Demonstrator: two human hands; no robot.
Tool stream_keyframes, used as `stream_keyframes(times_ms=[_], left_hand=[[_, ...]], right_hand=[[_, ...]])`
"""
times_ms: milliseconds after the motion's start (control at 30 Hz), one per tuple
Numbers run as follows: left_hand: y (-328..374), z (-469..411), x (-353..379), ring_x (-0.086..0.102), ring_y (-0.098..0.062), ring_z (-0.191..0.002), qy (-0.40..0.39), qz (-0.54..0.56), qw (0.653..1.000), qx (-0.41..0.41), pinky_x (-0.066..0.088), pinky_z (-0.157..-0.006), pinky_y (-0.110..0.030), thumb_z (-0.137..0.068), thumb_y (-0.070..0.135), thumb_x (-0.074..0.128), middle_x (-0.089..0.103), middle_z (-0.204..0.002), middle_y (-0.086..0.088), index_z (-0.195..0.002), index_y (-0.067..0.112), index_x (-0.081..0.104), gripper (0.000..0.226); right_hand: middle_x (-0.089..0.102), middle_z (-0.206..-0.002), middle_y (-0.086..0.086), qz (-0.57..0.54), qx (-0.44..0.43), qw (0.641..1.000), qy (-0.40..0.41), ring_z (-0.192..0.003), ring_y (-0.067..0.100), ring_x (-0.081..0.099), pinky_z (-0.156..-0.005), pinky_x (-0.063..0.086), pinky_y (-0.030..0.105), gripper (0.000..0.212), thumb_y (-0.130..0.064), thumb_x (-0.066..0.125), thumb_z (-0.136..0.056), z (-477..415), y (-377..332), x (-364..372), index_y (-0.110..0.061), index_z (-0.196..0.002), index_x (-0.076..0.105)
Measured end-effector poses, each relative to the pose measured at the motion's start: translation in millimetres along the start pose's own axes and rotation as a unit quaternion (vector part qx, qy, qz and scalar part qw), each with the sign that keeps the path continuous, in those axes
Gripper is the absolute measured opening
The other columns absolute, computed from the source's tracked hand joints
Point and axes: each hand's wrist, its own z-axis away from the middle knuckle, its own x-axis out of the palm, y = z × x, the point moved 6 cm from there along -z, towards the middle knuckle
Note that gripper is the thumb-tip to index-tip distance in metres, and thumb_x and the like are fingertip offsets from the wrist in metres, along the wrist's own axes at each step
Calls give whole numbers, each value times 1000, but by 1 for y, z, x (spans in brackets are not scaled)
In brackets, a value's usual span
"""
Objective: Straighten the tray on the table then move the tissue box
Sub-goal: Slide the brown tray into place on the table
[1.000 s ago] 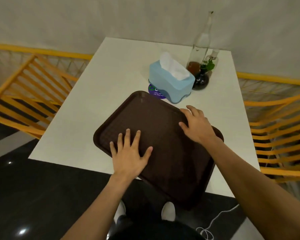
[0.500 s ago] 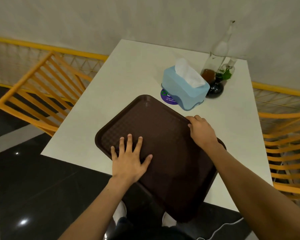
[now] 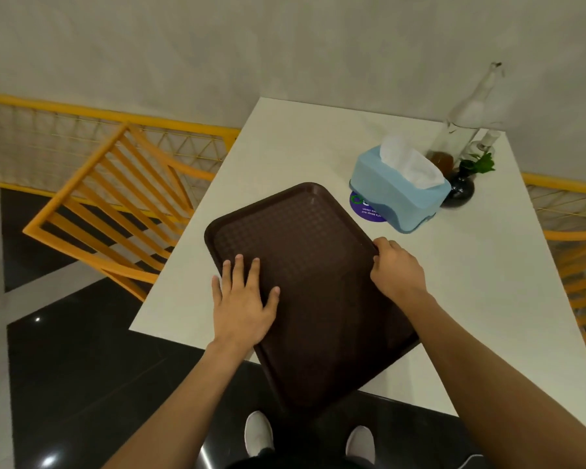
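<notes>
Dark brown textured plastic tray [image 3: 318, 282] sits skewed on white table [image 3: 285, 147], near corner hanging off. Left hand [image 3: 242, 299] flat on it, fingers spread; right hand [image 3: 394, 269] curled round its right rim. Light blue tissue box [image 3: 398, 194] just beyond, w/ bottles.

The brown tray [image 3: 305, 265] lies skewed on the white table [image 3: 285, 147], its near corner hanging past the near edge. Bare tabletop runs wide open to the far left of the tray and along its left side. Far right of it stands the blue tissue box [image 3: 391, 194], near the tray's far corner but apart from it, resting partly on a purple round sticker [image 3: 364, 209]. Crowded just behind the box are a tall glass bottle [image 3: 467, 116] and a small dark vase [image 3: 460, 191], closing off the far right corner. Right of the tray, the near right tabletop is bare. Orange chairs [image 3: 115, 204] flank both sides.
</notes>
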Motion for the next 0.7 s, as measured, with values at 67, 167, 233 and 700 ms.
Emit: stream_keyframes(times_ms=[67, 167, 233, 700], left_hand=[[-16, 3, 3, -5, -30, -158, -10, 31, 999, -35, -2, -125, -46, -99, 62, 33, 4, -172, -9, -163, 22, 15, 78], [-29, 1, 6, -7, -29, -158, -15, 38, 999, -28, 6, -127, -45, -104, 51, 35, 1, -172, -10, -164, 14, 12, 74], [-34, -4, 6, -7, -28, -158, -8, 31, 999, -10, 5, -126, -42, -106, 47, 31, 1, -172, -9, -164, 12, 11, 71], [-74, -85, -13, 0, -22, -158, -26, 10, 994, 109, 6, -127, -39, -107, 45, 30, 11, -172, -4, -163, 23, 23, 60]], right_hand=[[65, -115, 7, -6, 8, 1000, -5, -94, 27, 65, -77, 55, 39, 36, -26, 56, -98, 0, -5, 3, -18, -132, 52], [60, -129, 7, 2, 1, 1000, 17, -111, 31, 63, -83, 55, 45, 51, -42, 53, -99, 0, -15, 1, -22, -145, 42], [57, -137, 8, 9, 0, 1000, 13, -117, 31, 61, -87, 55, 48, 53, -45, 48, -102, -2, -20, 3, -24, -149, 36], [56, -142, 5, -18, 48, 998, -37, -118, 30, 64, -89, 56, 48, 54, -50, 47, -102, 1, -28, 21, -26, -148, 35]])
